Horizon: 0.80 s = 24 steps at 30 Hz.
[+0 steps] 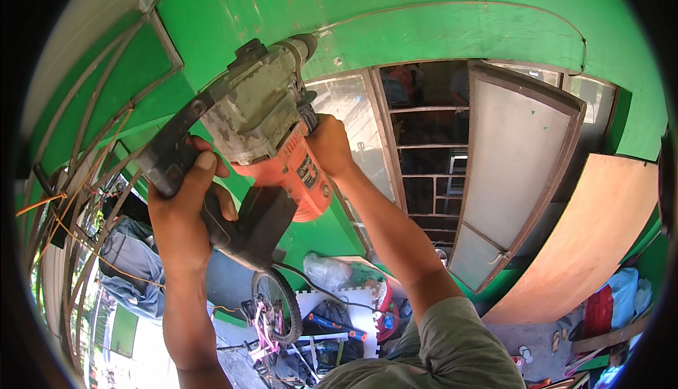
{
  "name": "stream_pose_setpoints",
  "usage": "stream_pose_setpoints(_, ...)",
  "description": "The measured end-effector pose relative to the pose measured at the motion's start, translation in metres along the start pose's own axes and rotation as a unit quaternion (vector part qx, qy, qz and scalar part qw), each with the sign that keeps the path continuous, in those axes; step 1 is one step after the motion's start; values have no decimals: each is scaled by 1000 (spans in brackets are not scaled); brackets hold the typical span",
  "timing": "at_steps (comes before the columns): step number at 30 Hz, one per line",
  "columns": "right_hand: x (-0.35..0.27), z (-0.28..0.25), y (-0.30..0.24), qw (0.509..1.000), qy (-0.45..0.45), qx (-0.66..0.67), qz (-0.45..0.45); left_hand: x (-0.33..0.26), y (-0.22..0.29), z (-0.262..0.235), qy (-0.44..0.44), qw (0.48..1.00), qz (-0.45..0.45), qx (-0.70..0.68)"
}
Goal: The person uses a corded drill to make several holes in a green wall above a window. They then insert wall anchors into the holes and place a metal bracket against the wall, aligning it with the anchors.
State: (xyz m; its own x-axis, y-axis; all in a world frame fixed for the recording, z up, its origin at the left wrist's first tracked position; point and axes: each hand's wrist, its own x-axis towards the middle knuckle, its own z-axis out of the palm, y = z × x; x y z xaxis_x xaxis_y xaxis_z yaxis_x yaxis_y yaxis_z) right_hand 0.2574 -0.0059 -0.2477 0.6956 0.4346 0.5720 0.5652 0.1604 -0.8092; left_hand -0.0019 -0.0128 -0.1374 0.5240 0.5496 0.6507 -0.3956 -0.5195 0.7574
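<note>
A large rotary hammer drill (263, 110), with a worn grey metal housing and an orange motor casing, is held up in front of a green wall (431, 32). My left hand (189, 202) is closed round its black rear handle. Farther forward, my right hand (329, 145) wraps the side handle beneath the chuck (305, 46). The nose points up and to the right, close to the wall; whether the bit touches it I cannot tell. Small holes (337, 62) mark the wall near the nose. From the drill's base, a black power cord (321, 289) hangs down.
Below the wall are barred window openings with a frosted swung-out pane (519, 163). A plywood sheet (583, 237) leans at the right. Bent pipes and wires (85, 149) run along the left. A bicycle (274, 308) and assorted clutter lie below.
</note>
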Motion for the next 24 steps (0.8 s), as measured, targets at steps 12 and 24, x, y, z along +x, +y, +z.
stream_pose_setpoints(12, 189, -207, -29, 618, 143, -616, -467, 7, 8, -6, 5, 999, 3, 33)
stream_pose_setpoints(24, 232, -211, -20, 595, 227, -583, -505, 20, 14, -17, 55, 998, -29, 32)
